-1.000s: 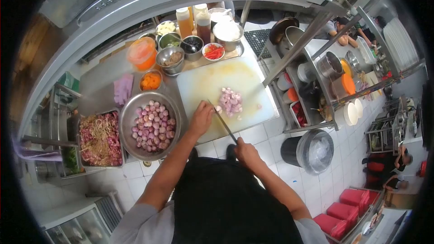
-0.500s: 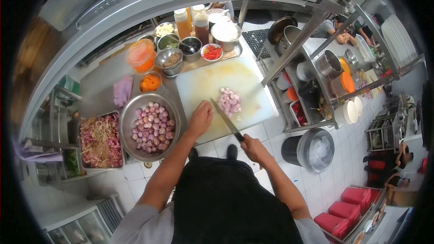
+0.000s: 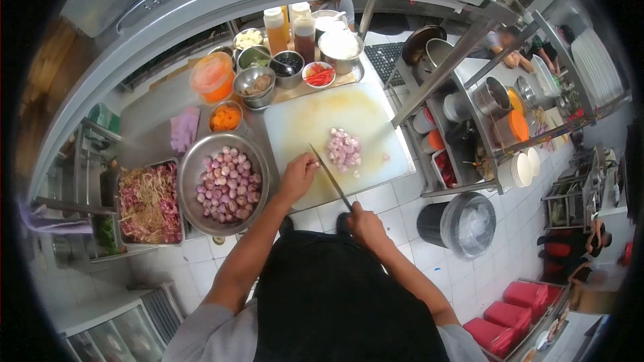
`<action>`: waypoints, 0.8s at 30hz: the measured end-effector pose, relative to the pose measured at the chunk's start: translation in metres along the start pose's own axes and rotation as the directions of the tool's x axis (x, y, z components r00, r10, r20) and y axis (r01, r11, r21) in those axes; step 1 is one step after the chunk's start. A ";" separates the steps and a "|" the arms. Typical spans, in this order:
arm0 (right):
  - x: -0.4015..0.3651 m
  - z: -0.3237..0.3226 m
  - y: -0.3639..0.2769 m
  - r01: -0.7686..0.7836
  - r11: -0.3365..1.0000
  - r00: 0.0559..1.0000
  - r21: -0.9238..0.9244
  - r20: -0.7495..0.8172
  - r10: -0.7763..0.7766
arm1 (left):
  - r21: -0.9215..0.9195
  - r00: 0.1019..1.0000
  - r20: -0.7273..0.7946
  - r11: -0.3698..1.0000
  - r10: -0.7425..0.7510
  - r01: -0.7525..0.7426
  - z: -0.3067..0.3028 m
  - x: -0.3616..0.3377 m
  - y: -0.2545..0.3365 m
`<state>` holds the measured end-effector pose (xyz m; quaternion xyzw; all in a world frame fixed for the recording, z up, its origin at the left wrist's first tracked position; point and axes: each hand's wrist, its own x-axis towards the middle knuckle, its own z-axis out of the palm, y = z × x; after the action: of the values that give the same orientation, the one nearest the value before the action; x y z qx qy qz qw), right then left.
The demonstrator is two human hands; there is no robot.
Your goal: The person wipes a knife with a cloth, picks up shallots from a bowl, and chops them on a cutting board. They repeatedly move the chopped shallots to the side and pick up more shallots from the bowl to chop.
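My left hand (image 3: pixel 299 174) is closed over the near part of the white cutting board (image 3: pixel 295 121), its fingertips pinched on a small pale-pink piece that looks like a shallot. In my right hand (image 3: pixel 368 225) is the dark handle of a knife (image 3: pixel 330 174). The blade slants up and left across the board, its tip close to my left fingertips. Beyond the blade, cut shallots (image 3: pixel 345 149) lie in a heap, with a few loose bits around them. Left of the board stands a steel bowl (image 3: pixel 185 191) of whole peeled shallots (image 3: pixel 228 184).
A tray of shallot peelings (image 3: pixel 149 204) sits at the far left. A purple cloth (image 3: pixel 184 129), orange tub (image 3: pixel 212 79), bowls of ingredients and sauce bottles (image 3: pixel 276 30) line the back. On the right are a shelf post (image 3: pixel 443 67) and a lined bin (image 3: pixel 469 226).
My right hand has shifted slightly left, and the knife blade now shows narrower, edge-on. My left hand has turned a little, exposing the small piece at its fingertips.
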<state>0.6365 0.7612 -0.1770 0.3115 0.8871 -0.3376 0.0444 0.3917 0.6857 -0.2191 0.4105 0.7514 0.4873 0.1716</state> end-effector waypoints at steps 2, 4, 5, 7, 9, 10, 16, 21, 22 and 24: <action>-0.001 0.001 0.000 0.019 1.000 1.000 -0.007 -0.015 -0.019 | -0.005 0.999 -0.011 0.999 0.044 -0.044 0.001 -0.001 -0.004; -0.001 -0.004 -0.003 -0.002 1.000 1.000 -0.031 0.004 0.002 | 0.079 0.992 -0.008 0.989 0.127 -0.126 -0.001 -0.001 0.001; -0.002 -0.008 -0.003 0.000 0.999 1.000 -0.035 0.006 0.000 | 0.077 0.992 -0.013 0.989 0.125 -0.124 -0.002 -0.002 0.004; -0.011 -0.026 -0.012 -0.040 0.998 0.998 -0.056 0.049 0.043 | 0.052 0.984 -0.025 0.983 0.176 -0.175 -0.005 -0.003 0.012; -0.022 -0.035 -0.008 -0.012 0.998 0.999 -0.068 0.046 0.015 | 0.084 0.991 0.003 0.987 0.135 -0.135 -0.004 -0.002 0.011; -0.026 -0.035 -0.007 0.016 0.997 0.999 -0.077 0.043 -0.013 | 0.121 0.995 0.032 0.988 0.093 -0.096 -0.004 -0.002 0.009; -0.005 -0.002 0.012 0.056 0.998 0.998 -0.036 0.012 -0.055 | 0.064 0.991 0.023 0.989 0.134 -0.136 -0.003 -0.003 0.005; -0.017 -0.033 -0.008 -0.004 0.997 0.998 -0.075 0.062 0.009 | 0.068 0.990 0.001 0.988 0.142 -0.141 -0.002 -0.004 0.007; -0.019 -0.033 -0.008 0.002 0.997 0.998 -0.072 0.066 0.003 | 0.067 0.992 0.005 0.989 0.128 -0.128 -0.003 -0.006 0.007; -0.010 -0.011 0.011 0.015 0.998 0.998 -0.060 0.056 -0.012 | 0.057 0.988 -0.010 0.987 0.152 -0.152 -0.002 -0.007 0.006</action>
<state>0.6524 0.7691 -0.1717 0.2945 0.8974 -0.3197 0.0759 0.3971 0.6800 -0.2133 0.4678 0.7325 0.4806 0.1169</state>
